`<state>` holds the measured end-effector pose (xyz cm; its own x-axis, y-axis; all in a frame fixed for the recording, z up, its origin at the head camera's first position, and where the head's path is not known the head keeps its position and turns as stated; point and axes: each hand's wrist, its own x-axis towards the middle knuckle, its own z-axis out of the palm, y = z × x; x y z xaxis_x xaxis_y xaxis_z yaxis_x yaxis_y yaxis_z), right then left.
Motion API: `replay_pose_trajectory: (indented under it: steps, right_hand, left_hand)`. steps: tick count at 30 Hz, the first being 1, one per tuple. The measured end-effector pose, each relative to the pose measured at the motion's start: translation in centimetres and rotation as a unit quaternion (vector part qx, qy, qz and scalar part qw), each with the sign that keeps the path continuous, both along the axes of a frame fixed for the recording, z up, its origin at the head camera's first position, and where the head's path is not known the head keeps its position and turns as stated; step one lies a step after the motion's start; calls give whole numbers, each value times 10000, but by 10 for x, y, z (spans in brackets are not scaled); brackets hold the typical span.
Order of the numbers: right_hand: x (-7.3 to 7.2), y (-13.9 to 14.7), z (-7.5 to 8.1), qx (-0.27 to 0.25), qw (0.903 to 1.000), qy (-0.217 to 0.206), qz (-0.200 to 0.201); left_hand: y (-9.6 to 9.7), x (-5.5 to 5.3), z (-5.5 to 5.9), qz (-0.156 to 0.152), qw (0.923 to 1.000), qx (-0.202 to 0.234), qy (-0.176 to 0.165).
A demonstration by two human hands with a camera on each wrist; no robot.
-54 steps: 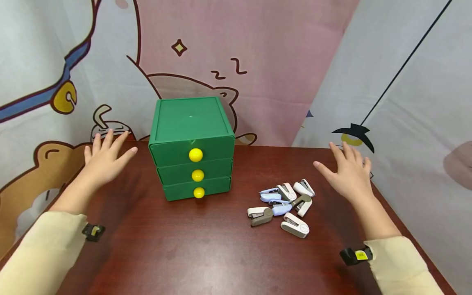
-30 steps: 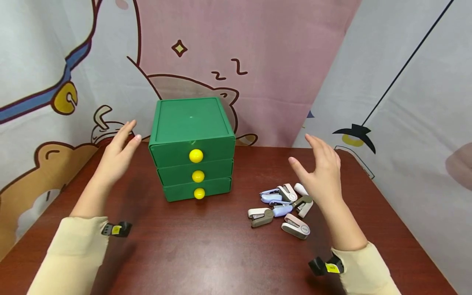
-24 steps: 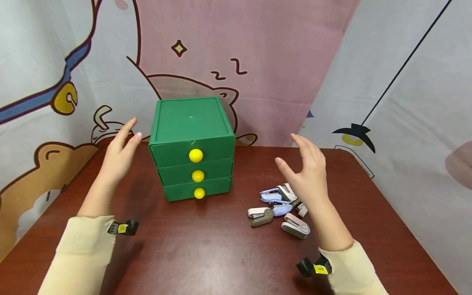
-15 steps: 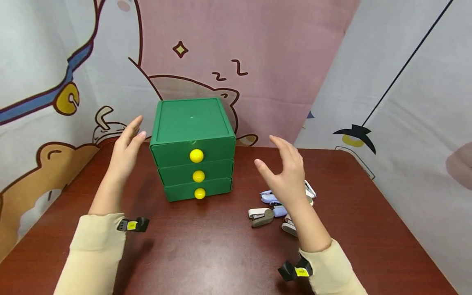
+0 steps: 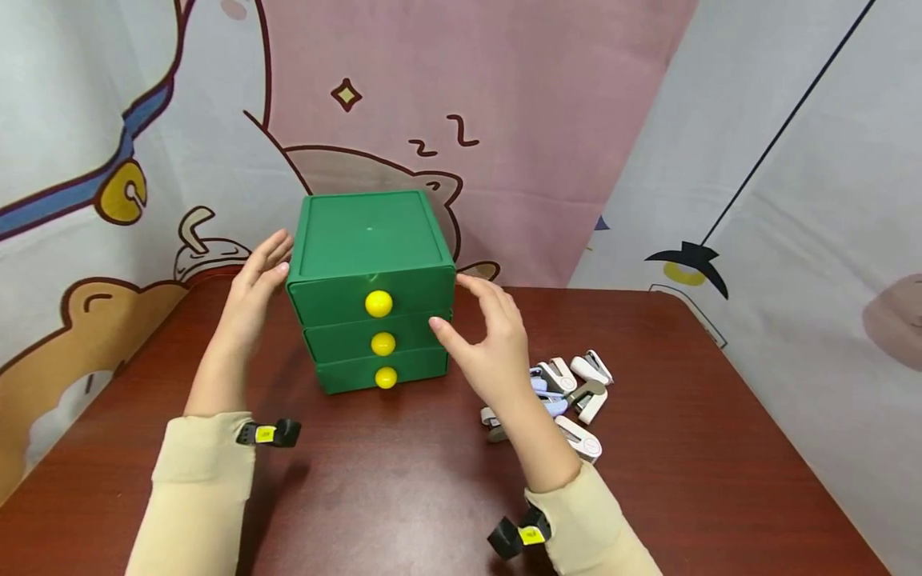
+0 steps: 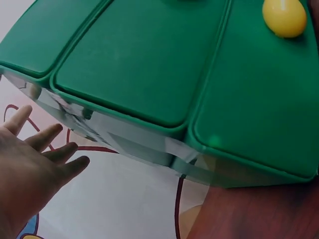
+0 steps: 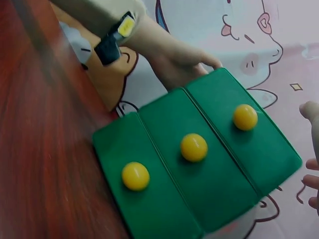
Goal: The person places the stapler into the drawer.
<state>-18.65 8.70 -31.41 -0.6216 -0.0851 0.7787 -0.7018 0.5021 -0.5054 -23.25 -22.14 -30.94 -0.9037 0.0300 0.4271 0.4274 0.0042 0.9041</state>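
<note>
A green three-drawer box (image 5: 370, 236) with round yellow knobs (image 5: 378, 304) stands on the table, all its drawers closed. My left hand (image 5: 252, 296) is at its left side, fingers extended; in the left wrist view a gap shows between those fingers (image 6: 60, 152) and the box wall. At the right front edge is my right hand (image 5: 493, 348), thumb and fingers spread and holding nothing. The right wrist view shows this hand (image 7: 313, 132) apart from the box, with the left hand (image 7: 179, 64) close by the opposite side; contact there cannot be made out.
Several mini staplers (image 5: 592, 368), white, light blue and grey-brown, lie in a loose cluster right of the box, partly hidden by my right forearm. Behind the dark red-brown table (image 5: 684, 448) hangs a printed cloth (image 5: 562, 120).
Both hands have come inward to the box from either side, the right one travelling far left past the staplers. The box and staplers have stayed in place.
</note>
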Motion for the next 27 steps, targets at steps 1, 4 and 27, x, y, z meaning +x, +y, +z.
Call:
replay_pose_trajectory:
  steps: [1, 4, 27]
  right_hand:
    - [1, -4, -1, -28, 10000, -50, 36]
    - [1, -16, -3, -154, 9997, -134, 135]
    - [-13, -73, -25, -914, 9925, -513, 636]
  left_hand:
    - [0, 0, 0, -109, 9999, 111, -3]
    - [0, 0, -1, -376, 9987, 337, 7]
    - [-3, -7, -17, -733, 9944, 734, 221]
